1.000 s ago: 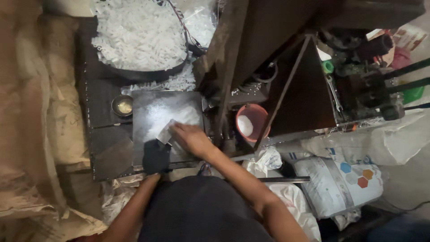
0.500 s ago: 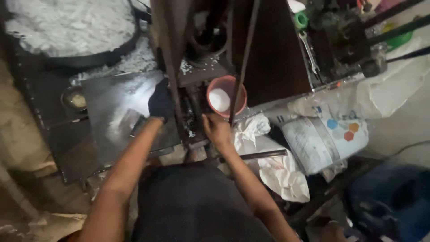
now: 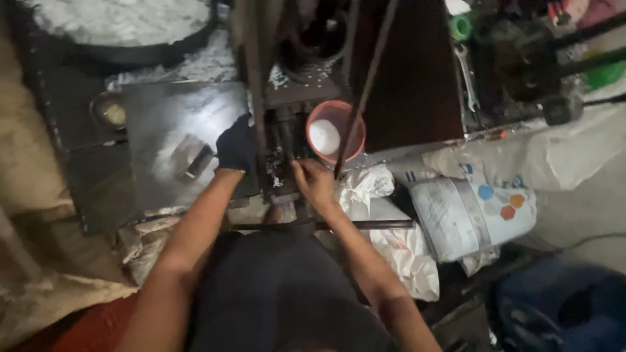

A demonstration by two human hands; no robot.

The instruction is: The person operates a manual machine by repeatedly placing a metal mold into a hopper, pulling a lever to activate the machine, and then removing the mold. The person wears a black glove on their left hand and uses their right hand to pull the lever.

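Note:
My left hand [image 3: 236, 146], in a black glove, rests at the right edge of a shiny metal plate [image 3: 163, 124], pressed against the dark upright column [image 3: 255, 98] of a press machine. The glove hides what its fingers do. My bare right hand [image 3: 314, 184] sits at the machine's lower block [image 3: 285, 140], with its fingers curled onto the metal among small white bits. A small grey block [image 3: 190, 156] lies on the plate just left of the glove. Right of the machine, above my right hand, stands an orange bowl [image 3: 349, 146] with white material in it.
A large dark pan [image 3: 163, 55] heaped with white pieces sits at the top left, and a small round tin [image 3: 111, 112] beside the plate. A thin rod [image 3: 365, 85] slants over the bowl. White sacks [image 3: 469, 208], a wrench [image 3: 467, 72] and a blue container [image 3: 561, 306] are on the right.
The view has swung and moved closer. My right hand left the plate and moved right, down to the machine's lower block. My gloved left hand went up to the column.

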